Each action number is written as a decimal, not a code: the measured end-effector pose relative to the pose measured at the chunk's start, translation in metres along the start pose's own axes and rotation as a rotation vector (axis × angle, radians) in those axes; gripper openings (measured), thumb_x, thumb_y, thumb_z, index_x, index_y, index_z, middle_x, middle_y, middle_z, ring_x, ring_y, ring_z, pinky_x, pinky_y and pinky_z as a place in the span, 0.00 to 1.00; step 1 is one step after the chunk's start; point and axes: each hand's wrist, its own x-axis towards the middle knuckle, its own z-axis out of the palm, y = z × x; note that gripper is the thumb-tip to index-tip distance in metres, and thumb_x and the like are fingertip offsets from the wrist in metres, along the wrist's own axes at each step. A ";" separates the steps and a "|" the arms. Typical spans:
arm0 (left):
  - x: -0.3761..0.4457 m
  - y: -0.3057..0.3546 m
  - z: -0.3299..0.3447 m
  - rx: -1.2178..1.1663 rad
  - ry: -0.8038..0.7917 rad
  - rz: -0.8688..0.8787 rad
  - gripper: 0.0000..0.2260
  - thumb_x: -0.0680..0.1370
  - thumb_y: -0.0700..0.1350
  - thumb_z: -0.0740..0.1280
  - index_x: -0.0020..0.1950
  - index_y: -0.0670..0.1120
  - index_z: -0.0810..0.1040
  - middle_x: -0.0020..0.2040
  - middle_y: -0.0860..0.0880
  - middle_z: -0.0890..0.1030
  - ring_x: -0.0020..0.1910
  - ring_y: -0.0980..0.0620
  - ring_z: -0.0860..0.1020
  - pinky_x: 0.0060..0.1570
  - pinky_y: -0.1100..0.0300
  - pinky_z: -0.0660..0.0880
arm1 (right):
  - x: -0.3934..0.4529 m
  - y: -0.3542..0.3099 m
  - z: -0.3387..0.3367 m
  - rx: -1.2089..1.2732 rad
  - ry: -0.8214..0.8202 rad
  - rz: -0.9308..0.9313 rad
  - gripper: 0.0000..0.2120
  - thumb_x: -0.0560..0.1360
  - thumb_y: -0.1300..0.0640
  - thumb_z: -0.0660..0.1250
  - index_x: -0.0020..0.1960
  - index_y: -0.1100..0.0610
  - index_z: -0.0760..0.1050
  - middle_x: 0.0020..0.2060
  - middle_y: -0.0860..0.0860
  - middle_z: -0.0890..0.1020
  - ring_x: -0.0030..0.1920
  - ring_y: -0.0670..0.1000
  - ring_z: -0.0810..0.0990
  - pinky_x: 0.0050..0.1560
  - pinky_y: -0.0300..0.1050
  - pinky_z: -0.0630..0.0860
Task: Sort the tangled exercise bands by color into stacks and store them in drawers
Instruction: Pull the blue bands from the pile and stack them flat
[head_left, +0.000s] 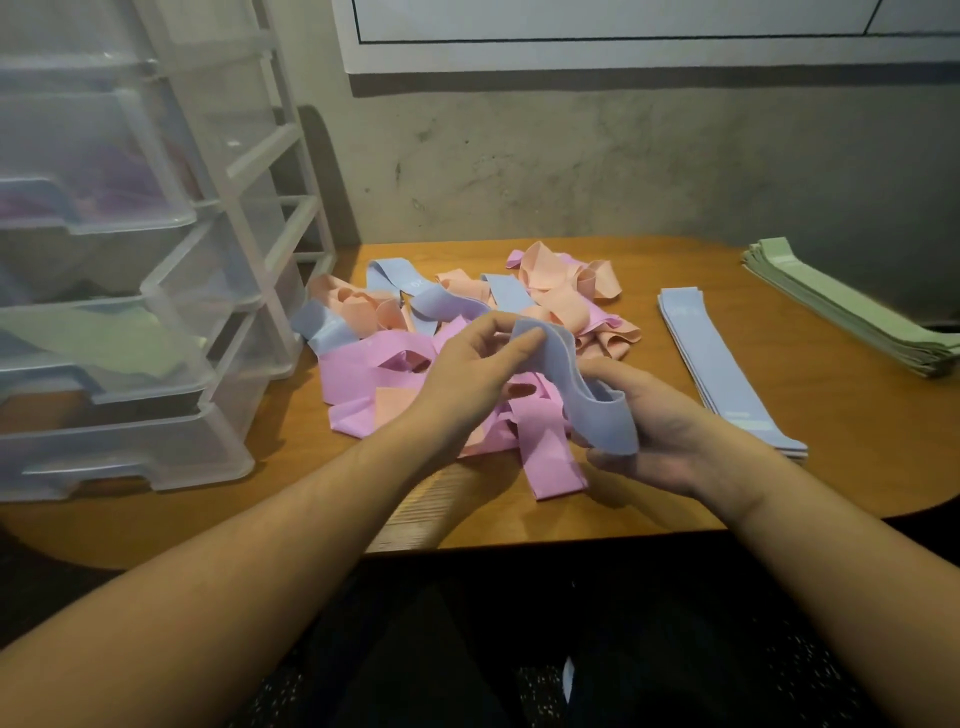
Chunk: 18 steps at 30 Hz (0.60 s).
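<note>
Now we've got the blue band (571, 384) pinched between left hand (467, 374) and right hand (660, 431), above the tangle (467, 332); it's soft, floppy, best held at both ends.

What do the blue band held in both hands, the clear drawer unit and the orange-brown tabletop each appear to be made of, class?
Blue band: looks like thin matte rubber or latex, since it bends limply between the left hand and right hand.
Clear drawer unit: translucent moulded plastic; contents show through dimly.
Orange-brown tabletop: wood or wood-look laminate, with faint grain lines and a soft sheen.
</note>
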 end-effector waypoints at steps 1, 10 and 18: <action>0.001 0.001 0.001 -0.013 0.037 -0.004 0.05 0.82 0.48 0.66 0.56 0.51 0.78 0.52 0.52 0.82 0.54 0.53 0.82 0.51 0.59 0.81 | -0.002 -0.001 0.000 -0.010 0.008 -0.018 0.18 0.74 0.45 0.71 0.59 0.56 0.78 0.39 0.56 0.83 0.41 0.52 0.79 0.41 0.44 0.74; 0.002 0.028 0.003 -0.281 0.158 -0.076 0.05 0.83 0.45 0.66 0.57 0.48 0.77 0.50 0.47 0.81 0.46 0.51 0.80 0.40 0.56 0.79 | -0.008 -0.009 -0.022 -0.010 0.125 -0.184 0.14 0.76 0.49 0.71 0.57 0.55 0.79 0.56 0.57 0.82 0.57 0.57 0.82 0.55 0.56 0.81; -0.003 0.058 0.015 -0.232 0.114 -0.006 0.05 0.82 0.46 0.67 0.57 0.47 0.77 0.45 0.49 0.82 0.42 0.54 0.81 0.44 0.53 0.80 | -0.019 -0.011 -0.026 -0.375 0.240 -0.490 0.11 0.79 0.63 0.63 0.52 0.52 0.81 0.43 0.49 0.86 0.45 0.50 0.83 0.51 0.49 0.77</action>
